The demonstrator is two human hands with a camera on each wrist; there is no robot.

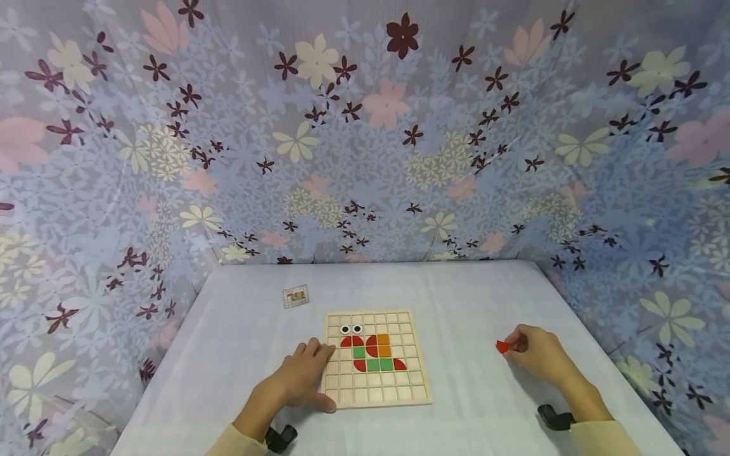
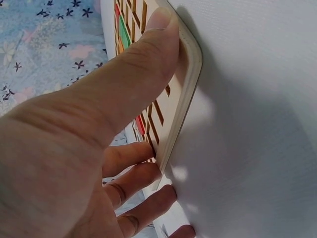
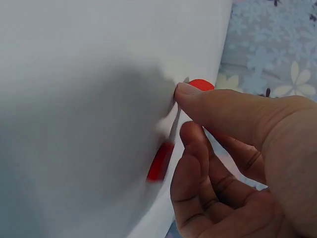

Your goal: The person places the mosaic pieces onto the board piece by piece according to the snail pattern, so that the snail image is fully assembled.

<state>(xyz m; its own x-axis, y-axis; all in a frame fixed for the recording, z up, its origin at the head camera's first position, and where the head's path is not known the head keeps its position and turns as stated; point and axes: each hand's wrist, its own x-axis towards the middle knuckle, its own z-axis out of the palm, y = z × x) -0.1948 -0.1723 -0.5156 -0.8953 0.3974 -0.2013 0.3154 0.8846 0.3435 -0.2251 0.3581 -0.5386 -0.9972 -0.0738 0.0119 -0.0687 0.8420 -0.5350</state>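
Observation:
A square wooden grid board [image 1: 399,396] lies on the white table. Flat pieces form a figure on it: round eyes [image 1: 357,329], red quarter-circles [image 1: 359,365], green squares [image 1: 372,365] and orange squares [image 1: 384,350]. My left hand [image 1: 300,378] rests along the board's left side, thumb on the near corner and fingers spread, mostly straight. Well to the right of the board, my right hand [image 1: 538,353] pinches a small red piece [image 3: 201,84] between thumb and fingertip. In the right wrist view a second red piece [image 3: 161,162], blurred, is below the fingers; whether it touches the table is unclear.
A small card [image 1: 296,296] printed with a grid and a coloured figure lies behind the board on the left. Flowered cloth [image 1: 365,158] hangs behind and on both sides of the table [image 1: 456,285]. Black straps show at both wrists.

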